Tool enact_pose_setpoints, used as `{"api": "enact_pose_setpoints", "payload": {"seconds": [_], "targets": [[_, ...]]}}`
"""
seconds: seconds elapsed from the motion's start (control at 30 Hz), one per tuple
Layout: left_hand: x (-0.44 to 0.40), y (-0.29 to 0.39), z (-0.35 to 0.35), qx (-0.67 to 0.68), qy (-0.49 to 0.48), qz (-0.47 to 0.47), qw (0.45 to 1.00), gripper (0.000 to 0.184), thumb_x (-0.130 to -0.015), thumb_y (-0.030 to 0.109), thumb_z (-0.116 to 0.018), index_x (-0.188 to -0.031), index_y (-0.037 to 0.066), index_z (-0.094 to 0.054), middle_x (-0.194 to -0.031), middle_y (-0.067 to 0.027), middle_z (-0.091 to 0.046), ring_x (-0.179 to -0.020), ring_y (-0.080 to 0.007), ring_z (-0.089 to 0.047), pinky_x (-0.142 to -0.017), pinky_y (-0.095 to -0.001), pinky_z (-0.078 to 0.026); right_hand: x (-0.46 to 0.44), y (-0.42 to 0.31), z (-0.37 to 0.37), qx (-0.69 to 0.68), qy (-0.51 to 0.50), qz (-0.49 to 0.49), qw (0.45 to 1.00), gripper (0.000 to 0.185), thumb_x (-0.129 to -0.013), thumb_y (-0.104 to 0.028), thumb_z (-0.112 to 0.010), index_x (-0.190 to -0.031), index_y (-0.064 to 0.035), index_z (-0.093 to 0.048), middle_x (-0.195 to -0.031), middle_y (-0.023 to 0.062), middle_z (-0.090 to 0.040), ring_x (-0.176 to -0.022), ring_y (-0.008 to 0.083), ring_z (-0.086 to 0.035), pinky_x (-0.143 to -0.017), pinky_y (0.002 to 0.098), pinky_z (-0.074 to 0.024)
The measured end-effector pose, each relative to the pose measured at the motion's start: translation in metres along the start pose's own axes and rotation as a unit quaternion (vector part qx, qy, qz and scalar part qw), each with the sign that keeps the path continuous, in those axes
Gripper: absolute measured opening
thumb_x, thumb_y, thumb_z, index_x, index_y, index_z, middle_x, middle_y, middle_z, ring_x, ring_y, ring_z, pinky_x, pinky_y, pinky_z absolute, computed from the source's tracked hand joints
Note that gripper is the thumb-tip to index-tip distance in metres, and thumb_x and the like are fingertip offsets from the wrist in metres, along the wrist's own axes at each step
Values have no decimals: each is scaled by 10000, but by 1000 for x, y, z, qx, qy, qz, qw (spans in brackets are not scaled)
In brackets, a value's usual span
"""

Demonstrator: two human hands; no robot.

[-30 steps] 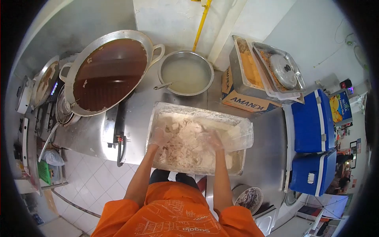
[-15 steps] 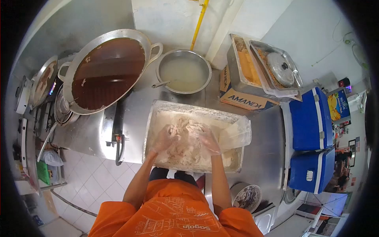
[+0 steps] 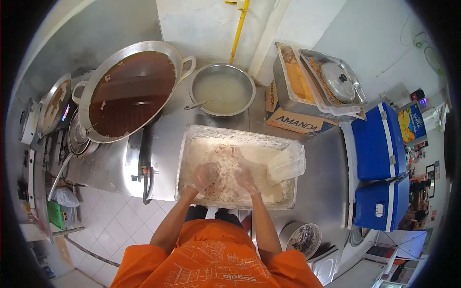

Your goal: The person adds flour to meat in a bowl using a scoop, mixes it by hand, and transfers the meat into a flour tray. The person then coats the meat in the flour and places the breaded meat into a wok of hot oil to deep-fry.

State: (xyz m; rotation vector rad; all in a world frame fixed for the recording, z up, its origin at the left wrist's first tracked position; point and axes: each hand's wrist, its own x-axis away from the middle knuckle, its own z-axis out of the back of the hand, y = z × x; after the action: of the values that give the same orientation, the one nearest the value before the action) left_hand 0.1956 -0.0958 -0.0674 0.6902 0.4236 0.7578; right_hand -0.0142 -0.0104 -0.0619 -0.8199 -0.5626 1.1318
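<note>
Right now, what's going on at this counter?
A person in an orange shirt has the left hand and right hand down in a tray, on either side of a pale, powdery heap. A translucent container lies at the tray's right end. Beyond the tray stand a bowl of cloudy liquid and a wide pan of dark liquid, with neither hand on them.

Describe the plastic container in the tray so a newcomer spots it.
On the steel counter, find the rectangular tray of pale powder in front of the orange shirt. At the tray's right end, past the right hand, lies the plastic container. It's the smooth, translucent vessel, unlike the powder beside it.
</note>
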Motion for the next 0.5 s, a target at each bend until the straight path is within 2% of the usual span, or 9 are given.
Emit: {"api": "enact_pose_setpoints", "payload": {"seconds": [0.03,0.1,0.2,0.23,0.27,0.33,0.4,0.43,0.5], "targets": [[3,-12,-4,2,40,-44,998,268,-862,241,-604,-1064,73,-655,-1017,-139,-684,-900,-340,-657,-846,-430,-505,1,-28,26,17,-24,18,999,424,-827,-221,-635,-1165,32,-596,-964,250,-649,-841,366,-630,-857,453,-493],[-3,28,32,74,67,21,995,329,-830,258,-655,-1093,61,-645,-1037,-140,-677,-933,-328,-650,-857,-419,-503,2,-72,68,49,-72,54,995,428,-845,-238,-640,-1174,30,-589,-1026,254,-647,-907,356,-635,-887,440,-490],[-22,90,87,163,56,143,975,441,-782,284,-733,-1136,42,-629,-1066,-141,-666,-982,-309,-639,-874,-403,-499,-3,-88,88,113,-115,42,986,503,-841,-213,-654,-1273,16,-540,-1042,261,-653,-953,301,-651,-826,399,-526],[-24,89,93,169,25,153,973,482,-765,285,-751,-1157,41,-613,-1069,-149,-660,-985,-301,-633,-878,-397,-498,0,-94,93,-59,-123,14,990,454,-840,-199,-651,-1226,25,-567,-1029,244,-657,-953,287,-652,-823,392,-528],[-25,88,98,174,-6,162,971,525,-747,285,-769,-1178,41,-598,-1072,-157,-655,-987,-294,-627,-882,-390,-497,1,-100,97,-229,-128,-12,965,406,-840,-186,-648,-1178,34,-595,-1017,228,-661,-953,273,-653,-820,385,-531],[-29,73,105,129,-37,149,980,546,-727,273,-787,-1179,39,-588,-1064,-166,-648,-976,-281,-619,-882,-381,-497,2,-82,94,-431,-119,-26,894,403,-841,-198,-652,-1182,9,-593,-1090,197,-635,-988,265,-638,-843,386,-521],[-36,39,91,28,-38,101,994,501,-724,248,-787,-1139,37,-601,-1043,-169,-646,-948,-273,-617,-873,-376,-501,-21,-32,76,-382,-137,-64,912,428,-843,-215,-653,-1201,7,-577,-1103,191,-629,-997,268,-631,-846,385,-519],[-40,26,83,55,-63,137,987,444,-735,234,-768,-1102,35,-616,-1010,-168,-651,-924,-283,-619,-865,-378,-500,-35,4,58,-233,-158,-81,956,441,-843,-223,-654,-1211,6,-569,-1110,189,-625,-1001,269,-628,-847,385,-518],[-46,0,56,62,-96,160,981,339,-758,209,-728,-1033,31,-641,-941,-161,-656,-875,-295,-622,-848,-381,-501,-54,59,20,0,-198,-80,977,466,-845,-239,-656,-1230,4,-554,-1123,183,-619,-1010,272,-621,-850,385,-515]]}}
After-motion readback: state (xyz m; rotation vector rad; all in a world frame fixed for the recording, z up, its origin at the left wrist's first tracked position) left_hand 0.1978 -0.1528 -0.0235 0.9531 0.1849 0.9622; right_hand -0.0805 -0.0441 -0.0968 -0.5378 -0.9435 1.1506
